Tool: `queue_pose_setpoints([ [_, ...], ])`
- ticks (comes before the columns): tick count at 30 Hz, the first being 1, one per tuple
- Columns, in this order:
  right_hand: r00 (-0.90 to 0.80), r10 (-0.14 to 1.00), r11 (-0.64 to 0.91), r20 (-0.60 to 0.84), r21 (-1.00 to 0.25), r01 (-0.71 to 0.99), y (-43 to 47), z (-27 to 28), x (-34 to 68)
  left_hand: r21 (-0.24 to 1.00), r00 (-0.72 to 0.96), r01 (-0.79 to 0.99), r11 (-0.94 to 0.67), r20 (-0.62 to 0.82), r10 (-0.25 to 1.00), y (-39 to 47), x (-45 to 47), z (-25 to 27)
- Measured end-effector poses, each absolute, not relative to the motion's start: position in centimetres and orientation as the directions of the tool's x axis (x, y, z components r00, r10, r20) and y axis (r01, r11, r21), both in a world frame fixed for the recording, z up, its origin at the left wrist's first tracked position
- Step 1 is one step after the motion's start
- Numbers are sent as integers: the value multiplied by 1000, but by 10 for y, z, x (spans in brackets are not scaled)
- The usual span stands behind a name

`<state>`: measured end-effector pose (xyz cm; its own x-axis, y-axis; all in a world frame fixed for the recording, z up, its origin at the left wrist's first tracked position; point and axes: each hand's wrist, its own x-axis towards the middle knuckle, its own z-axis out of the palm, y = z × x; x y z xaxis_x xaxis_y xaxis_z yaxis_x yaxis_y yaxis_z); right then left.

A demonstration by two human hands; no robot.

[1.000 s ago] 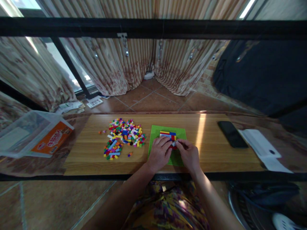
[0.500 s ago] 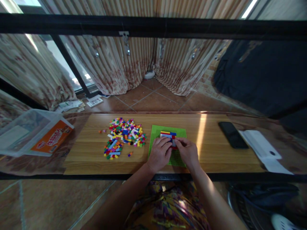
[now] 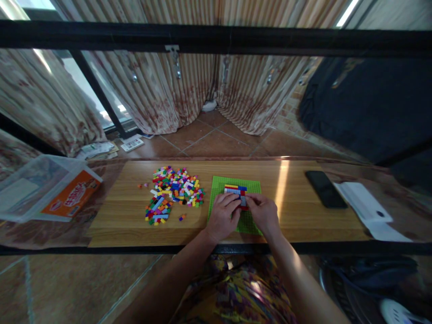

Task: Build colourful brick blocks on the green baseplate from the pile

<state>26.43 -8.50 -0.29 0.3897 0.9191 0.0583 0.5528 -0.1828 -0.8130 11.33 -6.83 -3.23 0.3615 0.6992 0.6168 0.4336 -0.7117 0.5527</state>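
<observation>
A green studded baseplate (image 3: 251,225) lies on the wooden board in front of me. On it stands a low build of toy bricks (image 3: 240,189), with yellow, red, blue and light-blue pieces showing. My left hand (image 3: 223,216) comes over the build's left side, its fingers bent and closed against the bricks. From the right, my right hand (image 3: 264,213) pinches at a small grey-blue brick (image 3: 243,201) on the build, thumb and forefinger together. Both sets of fingertips nearly meet there and cover the build's near part.
Left of the baseplate, many loose coloured bricks (image 3: 177,184) lie spread in a pile. A clear plastic box (image 3: 30,180) with an orange label stands at the far left. On the right are a black phone (image 3: 326,189) and a white box (image 3: 366,202). A dark bar (image 3: 135,250) edges the front.
The whole view has shifted very slightly. Both hands stay at the same spot on the build, with only tiny finger movement.
</observation>
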Motion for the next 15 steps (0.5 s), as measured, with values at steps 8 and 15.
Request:
queue_pose_setpoints([
  [8,355,925,-179,137,-668,723,-88,3,257,585,355,417,-696,600,717,-68,113,-33],
  [15,389,918,-209,71,-748,630,-88,2,257,595,367,409,-692,587,722,-68,112,-34],
])
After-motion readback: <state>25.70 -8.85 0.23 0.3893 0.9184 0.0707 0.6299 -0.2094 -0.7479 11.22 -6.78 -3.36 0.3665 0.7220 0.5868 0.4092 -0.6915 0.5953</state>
